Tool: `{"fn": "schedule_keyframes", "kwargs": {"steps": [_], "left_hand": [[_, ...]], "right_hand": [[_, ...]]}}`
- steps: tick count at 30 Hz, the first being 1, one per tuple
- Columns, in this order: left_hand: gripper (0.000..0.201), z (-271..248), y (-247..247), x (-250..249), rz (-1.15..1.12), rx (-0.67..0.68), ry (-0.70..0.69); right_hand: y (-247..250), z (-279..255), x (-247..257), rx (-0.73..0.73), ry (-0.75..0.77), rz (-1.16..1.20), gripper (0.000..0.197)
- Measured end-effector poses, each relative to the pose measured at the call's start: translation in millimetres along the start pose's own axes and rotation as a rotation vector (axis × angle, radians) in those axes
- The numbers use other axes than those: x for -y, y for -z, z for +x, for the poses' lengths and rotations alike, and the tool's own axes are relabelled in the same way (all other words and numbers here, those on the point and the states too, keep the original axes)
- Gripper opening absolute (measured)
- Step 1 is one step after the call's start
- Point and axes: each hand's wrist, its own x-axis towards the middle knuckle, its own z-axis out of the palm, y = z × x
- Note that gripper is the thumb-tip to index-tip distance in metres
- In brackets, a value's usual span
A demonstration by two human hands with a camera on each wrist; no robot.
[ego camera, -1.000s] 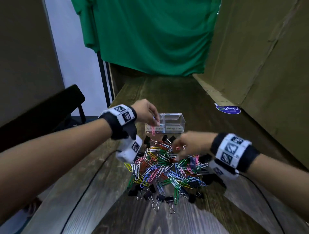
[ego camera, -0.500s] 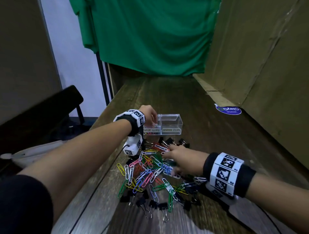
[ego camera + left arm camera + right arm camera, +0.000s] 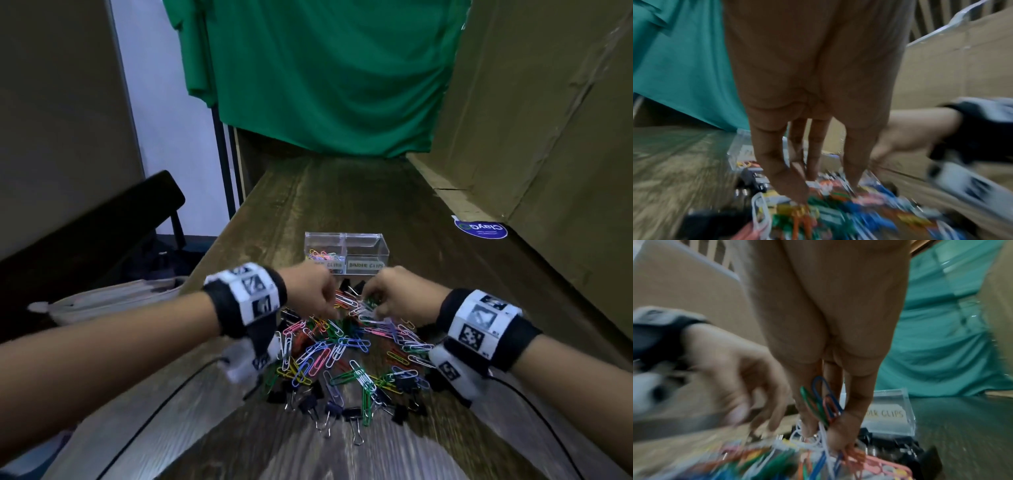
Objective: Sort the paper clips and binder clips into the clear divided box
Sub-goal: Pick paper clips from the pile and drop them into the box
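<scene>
A clear divided box (image 3: pixel 364 240) stands on the wooden table beyond the pile; its left compartment holds a few paper clips (image 3: pixel 322 255), and the right one, labelled BINDER CLIPS (image 3: pixel 890 415), looks bare. Coloured paper clips (image 3: pixel 339 346) lie heaped in front of it, with black binder clips (image 3: pixel 352 414) mostly along the near edge. My left hand (image 3: pixel 330 308) reaches down into the far side of the pile, its fingers (image 3: pixel 795 183) straight and touching clips. My right hand (image 3: pixel 368 305) is beside it and pinches a bunch of green, blue and red paper clips (image 3: pixel 820 404).
A cardboard wall (image 3: pixel 548 137) runs along the table's right side, with a blue sticker (image 3: pixel 481 229) at its foot. Green cloth (image 3: pixel 325 68) hangs at the far end. A black chair (image 3: pixel 102 233) and a pale bag (image 3: pixel 113 298) sit off the left edge. Wrist cables (image 3: pixel 154 411) trail across the table.
My left hand has come back from the box's left compartment down to the pile. My right hand has shifted toward the pile's far side and now meets the left hand there.
</scene>
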Motion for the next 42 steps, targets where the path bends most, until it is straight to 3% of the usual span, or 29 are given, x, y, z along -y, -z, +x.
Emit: {"fn": "schedule_keyframes", "kwargs": {"steps": [3,6,9,15,21,26,33,38,42], "left_hand": [[0.065,-12,-31,-9,0.092,0.056,-0.008],[0.079,-15,-46,-14,0.137,0.073,-0.003],[0.071,-13,-52,-16,0.143,0.068,-0.010],[0.042,-11,-53,-18,0.025,-0.078,-0.141],[0.018,-15,-49,-17,0.129,-0.086,-0.240],[0.013,-17,-41,-18,0.168,-0.095,-0.288],[0.015,-10,-29,-11,-0.098,-0.164,-0.181],[0.015,0,-2,2,-0.273,-0.199,-0.063],[0.015,10,38,11,-0.375,-0.265,0.042]], "right_hand": [[21,6,-3,-0.059,-0.025,0.122,0.028],[44,20,2,-0.142,-0.009,0.275,0.025],[56,49,13,-0.249,0.018,0.327,0.026],[45,124,25,-0.398,-0.021,0.270,0.027],[24,155,23,-0.248,-0.082,0.044,0.024],[24,153,22,-0.153,-0.083,-0.032,0.023],[51,86,22,-0.293,-0.020,-0.028,0.019],[31,18,6,0.105,-0.034,-0.235,0.027],[-3,-5,-9,0.144,-0.007,-0.299,0.046]]}}
